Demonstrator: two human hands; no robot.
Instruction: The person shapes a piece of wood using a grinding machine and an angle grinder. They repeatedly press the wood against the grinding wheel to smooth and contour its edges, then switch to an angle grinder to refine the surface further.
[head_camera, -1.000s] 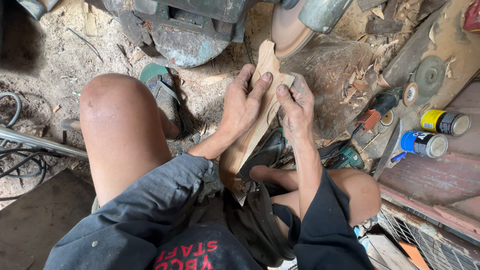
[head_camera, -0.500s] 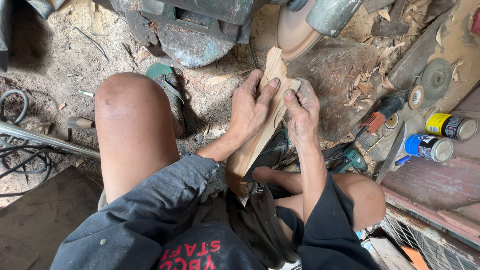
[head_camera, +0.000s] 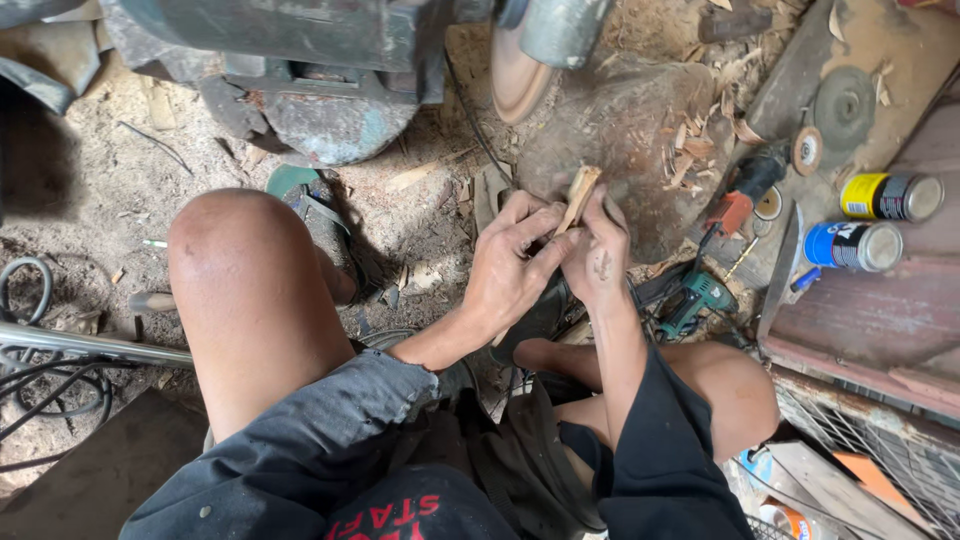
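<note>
Left hand (head_camera: 510, 275) and right hand (head_camera: 597, 255), each grip closed on a wood piece (head_camera: 578, 197) held above the lap, near the sanding disc (head_camera: 517, 72). Only the wood's upper end shows; fingers hide the rest

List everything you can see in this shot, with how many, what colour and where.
wood piece: one, pale tan, held in both hands, centre
sanding disc: one, tan, on the machine, top centre
machine body: one, grey-green, top left
stone block: one, brown, behind the hands
wood chips: many, tan, on the block and the ground
spray cans: two, one yellow, one blue, lying right
small power tool: one, teal, right of the hands
cables: several, black, far left
sandal: one, green, by the left knee
left hand: grip closed on the wood piece
right hand: grip closed on the wood piece
</note>
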